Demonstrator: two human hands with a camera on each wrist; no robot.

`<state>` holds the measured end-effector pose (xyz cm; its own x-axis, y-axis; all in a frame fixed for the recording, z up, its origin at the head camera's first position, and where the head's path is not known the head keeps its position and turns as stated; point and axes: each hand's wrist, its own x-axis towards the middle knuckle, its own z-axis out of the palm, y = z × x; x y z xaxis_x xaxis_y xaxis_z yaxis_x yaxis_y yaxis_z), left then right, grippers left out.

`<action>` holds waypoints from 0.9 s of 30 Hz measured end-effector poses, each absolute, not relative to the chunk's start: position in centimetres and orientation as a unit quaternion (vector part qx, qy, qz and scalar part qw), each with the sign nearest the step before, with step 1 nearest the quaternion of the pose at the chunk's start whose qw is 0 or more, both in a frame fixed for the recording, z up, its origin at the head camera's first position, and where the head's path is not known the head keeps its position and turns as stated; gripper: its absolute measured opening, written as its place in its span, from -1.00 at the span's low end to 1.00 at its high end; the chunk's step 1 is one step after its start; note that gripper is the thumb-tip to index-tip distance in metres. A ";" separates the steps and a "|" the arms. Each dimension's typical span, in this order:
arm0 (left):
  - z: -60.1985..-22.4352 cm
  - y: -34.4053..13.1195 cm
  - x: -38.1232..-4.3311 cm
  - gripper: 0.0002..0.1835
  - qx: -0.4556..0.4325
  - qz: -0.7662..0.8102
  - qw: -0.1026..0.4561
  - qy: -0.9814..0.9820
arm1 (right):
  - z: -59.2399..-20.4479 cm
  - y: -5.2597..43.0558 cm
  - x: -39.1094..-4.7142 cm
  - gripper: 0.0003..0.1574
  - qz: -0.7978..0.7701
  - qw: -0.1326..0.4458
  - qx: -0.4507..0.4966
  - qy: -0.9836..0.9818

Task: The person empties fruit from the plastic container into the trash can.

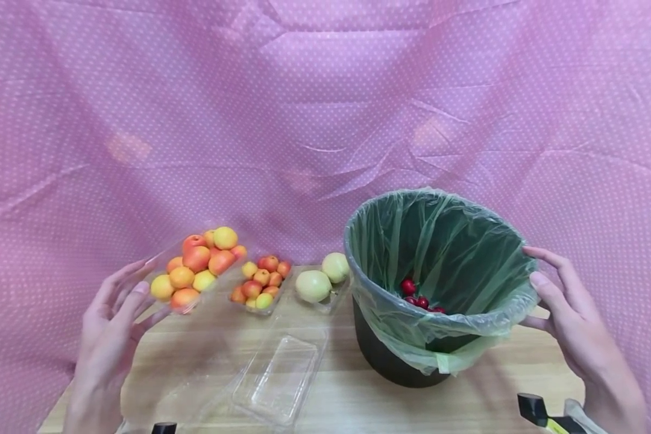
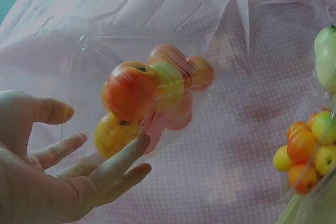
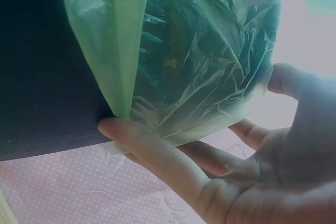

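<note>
My left hand [image 1: 111,328] holds a clear plastic container [image 2: 84,72] by one end, tilted and raised at the left. Red, orange and yellow round fruits [image 1: 196,258], like small apples, sit in it. In the left wrist view, the thumb and fingers lie along its near side. On the right, my right hand [image 1: 577,322] grips the rim of a black trash bin [image 1: 382,349], which leans to one side. A pale green plastic liner [image 3: 126,40] covers the rim and folds over it. Inside are several small dark red fruits [image 1: 408,286].
Behind the hands on the wooden table [image 1: 168,361] stands a second clear box of small fruits [image 1: 261,277]. Beside it are two pale green round fruits [image 1: 313,286] in a tray. A clear plastic tray [image 1: 284,383] lies in front. Pink dotted cloth [image 1: 304,120] hangs behind.
</note>
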<state>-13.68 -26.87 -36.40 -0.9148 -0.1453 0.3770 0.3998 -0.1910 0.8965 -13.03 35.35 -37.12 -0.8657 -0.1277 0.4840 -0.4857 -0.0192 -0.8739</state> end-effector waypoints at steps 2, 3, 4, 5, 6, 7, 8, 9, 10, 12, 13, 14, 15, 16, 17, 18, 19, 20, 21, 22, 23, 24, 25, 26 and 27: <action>-36.2 -26.5 -13.7 -0.49 -0.107 -0.761 0.177 -0.615 | -37.2 35.4 -13.0 -0.40 0.677 0.132 0.224 -0.688; -36.1 -26.4 -13.7 -0.49 -0.108 -0.759 0.177 -0.617 | -37.3 35.5 -13.0 -0.40 0.677 0.133 0.224 -0.688; -36.0 -26.3 -13.8 -0.49 -0.112 -0.760 0.179 -0.615 | -37.3 35.5 -12.9 -0.40 0.680 0.132 0.224 -0.686; -35.9 -26.1 -13.8 -0.49 -0.113 -0.761 0.180 -0.613 | -37.3 35.5 -12.9 -0.40 0.680 0.133 0.225 -0.685; -35.7 -25.9 -13.8 -0.49 -0.116 -0.763 0.182 -0.609 | -37.4 35.5 -12.9 -0.40 0.681 0.133 0.227 -0.684; -35.7 -25.7 -13.8 -0.49 -0.120 -0.763 0.183 -0.609 | -37.4 35.5 -12.9 -0.40 0.682 0.132 0.228 -0.682; -35.6 -25.5 -13.8 -0.49 -0.121 -0.764 0.184 -0.606 | -37.5 35.5 -12.8 -0.40 0.684 0.132 0.229 -0.680; -35.5 -25.3 -13.8 -0.50 -0.122 -0.765 0.186 -0.605 | -37.5 35.5 -12.8 -0.40 0.684 0.131 0.229 -0.679; -35.4 -25.1 -13.8 -0.50 -0.122 -0.765 0.187 -0.604 | -37.5 35.5 -12.8 -0.39 0.686 0.131 0.230 -0.678; -35.3 -24.7 -13.7 -0.50 -0.121 -0.764 0.192 -0.604 | -37.5 35.5 -12.7 -0.39 0.686 0.130 0.232 -0.678; -35.2 -24.4 -13.6 -0.51 -0.119 -0.764 0.194 -0.604 | -37.4 35.4 -12.7 -0.39 0.686 0.130 0.232 -0.678; -35.2 -24.2 -13.6 -0.51 -0.116 -0.765 0.197 -0.603 | -37.4 35.4 -12.7 -0.39 0.685 0.130 0.232 -0.678; -35.1 -24.0 -13.5 -0.51 -0.115 -0.764 0.198 -0.602 | -37.4 35.4 -12.8 -0.39 0.686 0.130 0.232 -0.677; -35.0 -23.8 -13.5 -0.51 -0.114 -0.765 0.200 -0.602 | -37.4 35.5 -12.8 -0.39 0.687 0.130 0.232 -0.676; -35.0 -23.7 -13.4 -0.52 -0.113 -0.765 0.201 -0.602 | -37.4 35.5 -12.8 -0.39 0.687 0.131 0.232 -0.676; -34.9 -23.5 -13.4 -0.52 -0.112 -0.765 0.201 -0.601 | -37.4 35.5 -12.8 -0.39 0.688 0.130 0.232 -0.675; -34.8 -23.4 -13.3 -0.52 -0.113 -0.765 0.201 -0.602 | -37.4 35.6 -12.8 -0.39 0.690 0.129 0.233 -0.673; -34.8 -23.2 -13.3 -0.52 -0.113 -0.764 0.201 -0.603 | -37.4 35.6 -12.9 -0.39 0.691 0.128 0.233 -0.672; -34.7 -23.1 -13.3 -0.52 -0.114 -0.763 0.201 -0.604 | -37.4 35.6 -12.9 -0.39 0.693 0.128 0.233 -0.670; -34.7 -23.0 -13.3 -0.52 -0.114 -0.762 0.202 -0.605 | -37.4 35.6 -12.9 -0.39 0.693 0.127 0.235 -0.670; -34.6 -22.9 -13.3 -0.52 -0.114 -0.761 0.202 -0.606 | -37.4 35.6 -12.9 -0.39 0.692 0.127 0.236 -0.670; -34.6 -22.8 -13.3 -0.52 -0.114 -0.761 0.204 -0.605 | -37.4 35.6 -13.0 -0.39 0.692 0.126 0.237 -0.670; -34.5 -22.6 -13.3 -0.52 -0.114 -0.761 0.204 -0.605 | -37.4 35.6 -13.0 -0.38 0.691 0.126 0.238 -0.670; -34.4 -22.5 -13.3 -0.52 -0.114 -0.761 0.205 -0.604 | -37.4 35.5 -13.0 -0.38 0.691 0.126 0.238 -0.671; -34.4 -22.3 -13.3 -0.52 -0.115 -0.761 0.207 -0.604 | -37.4 35.5 -13.0 -0.38 0.690 0.125 0.239 -0.672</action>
